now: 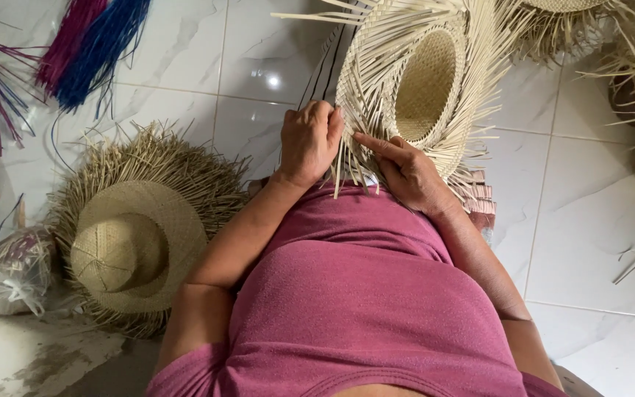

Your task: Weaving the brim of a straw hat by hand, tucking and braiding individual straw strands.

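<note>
Two hands work an unfinished straw hat (424, 88) held above the lap, hollow crown facing the camera. Left hand (310, 143) curls shut around loose brim strands; right hand (406, 173) pinches strands with index finger extended (thumb hidden). Finished woven hat (134, 242) lies on tiled floor (582, 220), well left.

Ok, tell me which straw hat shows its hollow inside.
The unfinished hat held by both hands, left hand and right hand: its crown opening faces the camera. The hat on the floor shows its crown top instead.
</note>
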